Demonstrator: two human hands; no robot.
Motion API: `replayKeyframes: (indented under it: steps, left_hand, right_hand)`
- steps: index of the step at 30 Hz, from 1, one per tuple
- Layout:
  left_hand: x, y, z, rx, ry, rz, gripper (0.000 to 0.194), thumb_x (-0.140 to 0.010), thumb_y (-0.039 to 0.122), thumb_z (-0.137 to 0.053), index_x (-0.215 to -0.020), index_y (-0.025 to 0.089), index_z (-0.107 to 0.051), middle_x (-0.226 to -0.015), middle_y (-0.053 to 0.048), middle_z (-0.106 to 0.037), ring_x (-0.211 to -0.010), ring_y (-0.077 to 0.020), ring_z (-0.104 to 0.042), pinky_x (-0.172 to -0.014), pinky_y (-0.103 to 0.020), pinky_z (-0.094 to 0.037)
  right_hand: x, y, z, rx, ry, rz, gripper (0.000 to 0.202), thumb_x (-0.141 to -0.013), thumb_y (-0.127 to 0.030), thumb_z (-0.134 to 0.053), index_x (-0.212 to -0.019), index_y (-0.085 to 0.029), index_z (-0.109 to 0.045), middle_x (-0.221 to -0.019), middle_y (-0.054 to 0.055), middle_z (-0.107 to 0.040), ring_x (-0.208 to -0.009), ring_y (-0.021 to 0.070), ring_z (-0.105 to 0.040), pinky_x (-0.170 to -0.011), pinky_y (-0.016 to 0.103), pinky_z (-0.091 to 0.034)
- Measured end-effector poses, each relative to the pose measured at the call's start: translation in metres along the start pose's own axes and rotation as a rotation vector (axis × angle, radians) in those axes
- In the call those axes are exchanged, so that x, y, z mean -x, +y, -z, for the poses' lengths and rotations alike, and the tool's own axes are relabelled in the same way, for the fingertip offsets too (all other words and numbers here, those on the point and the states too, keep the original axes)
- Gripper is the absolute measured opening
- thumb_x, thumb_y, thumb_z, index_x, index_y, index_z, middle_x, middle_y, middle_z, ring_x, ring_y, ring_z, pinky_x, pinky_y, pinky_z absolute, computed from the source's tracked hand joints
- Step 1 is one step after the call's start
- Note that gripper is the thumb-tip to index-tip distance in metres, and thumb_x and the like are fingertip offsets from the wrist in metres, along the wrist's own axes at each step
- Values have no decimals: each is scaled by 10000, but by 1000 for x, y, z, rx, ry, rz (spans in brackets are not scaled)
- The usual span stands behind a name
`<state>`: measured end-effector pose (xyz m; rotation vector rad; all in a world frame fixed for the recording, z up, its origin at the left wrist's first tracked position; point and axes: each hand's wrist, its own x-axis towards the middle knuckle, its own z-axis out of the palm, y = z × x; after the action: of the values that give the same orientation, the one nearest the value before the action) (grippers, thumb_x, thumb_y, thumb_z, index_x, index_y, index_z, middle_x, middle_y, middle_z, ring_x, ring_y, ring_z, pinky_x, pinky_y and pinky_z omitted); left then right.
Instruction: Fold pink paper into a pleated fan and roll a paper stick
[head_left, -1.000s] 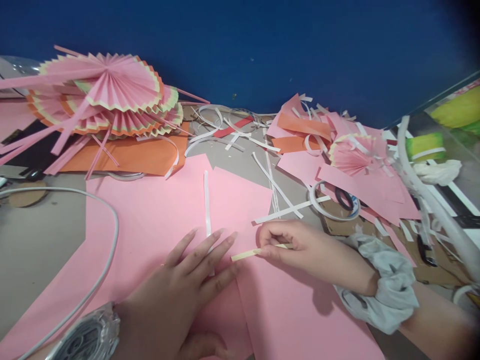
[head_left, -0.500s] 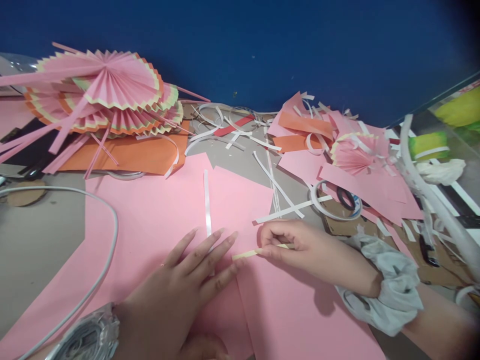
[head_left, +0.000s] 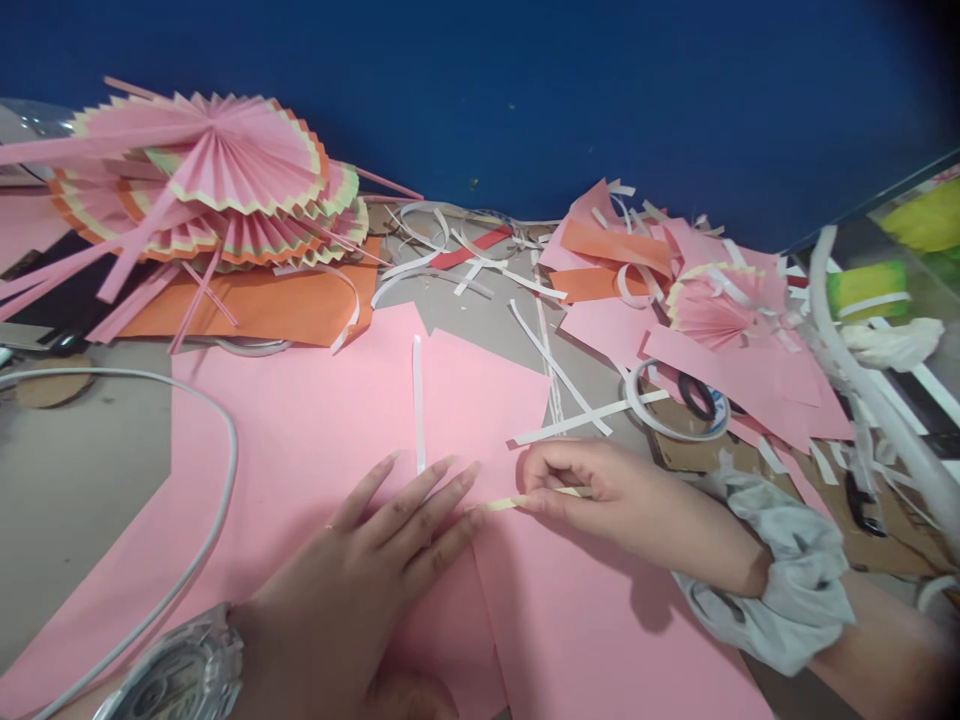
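My left hand (head_left: 382, 570) lies with fingers spread on overlapping sheets of pink paper (head_left: 292, 420). A white strip (head_left: 419, 400), likely double-sided tape, runs up the paper from beneath its fingers. My right hand (head_left: 574, 480) pinches a narrow pale-yellow strip (head_left: 504, 503) between thumb and fingers. That strip's left end meets the tip of my left little finger, low over the paper; I cannot tell whether it is pressed down. Beyond my right hand, two white strips (head_left: 559, 365) cross on the grey table.
Pleated pink paper fans (head_left: 240, 170) with orange and yellow edges are stacked at the back left on orange paper (head_left: 292, 305). Tape rolls (head_left: 643, 405) and pink scraps (head_left: 712, 360) lie at the right. A grey cable (head_left: 229, 470) curves along the left.
My left little finger now covers the left end of the yellow strip, which showed before. My right hand keeps its pinch and has hardly moved.
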<state>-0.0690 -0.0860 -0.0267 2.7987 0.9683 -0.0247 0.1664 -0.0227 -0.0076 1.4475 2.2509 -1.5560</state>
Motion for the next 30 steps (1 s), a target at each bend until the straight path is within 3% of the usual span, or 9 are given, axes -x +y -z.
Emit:
replayKeyframes:
  steps: [10, 19, 30]
  left_hand:
    - [1, 1, -1, 24, -26, 17, 777, -785, 682, -233, -1386, 189, -240, -1457, -106, -187, -1340, -240, -143, -1033, -418, 129]
    - [2, 5, -4, 14, -31, 46, 848, -743, 718, -283, -1392, 178, -214, -1474, -95, -115, -1351, -231, -66, -1047, -440, 103]
    - [2, 4, -4, 25, 15, 41, 808, -772, 695, -250, -1384, 168, -246, -1467, -95, -176, -1344, -241, -100, -1053, -445, 97]
  right_hand:
    - [0, -2, 1, -4, 4, 2, 187, -841, -287, -479, -685, -183, -482, -669, -39, -484, -623, 97, -431, -575, 241, -335]
    - [0, 0, 0, -43, -3, -9, 224, -849, -345, -467, -697, -182, -480, -687, -33, -491, -640, 102, -437, -591, 244, -348]
    - [-1, -4, 1, -42, -9, -15, 236, -850, -360, -464, -701, -179, -495, -683, -31, -482, -644, 103, -446, -590, 241, -341]
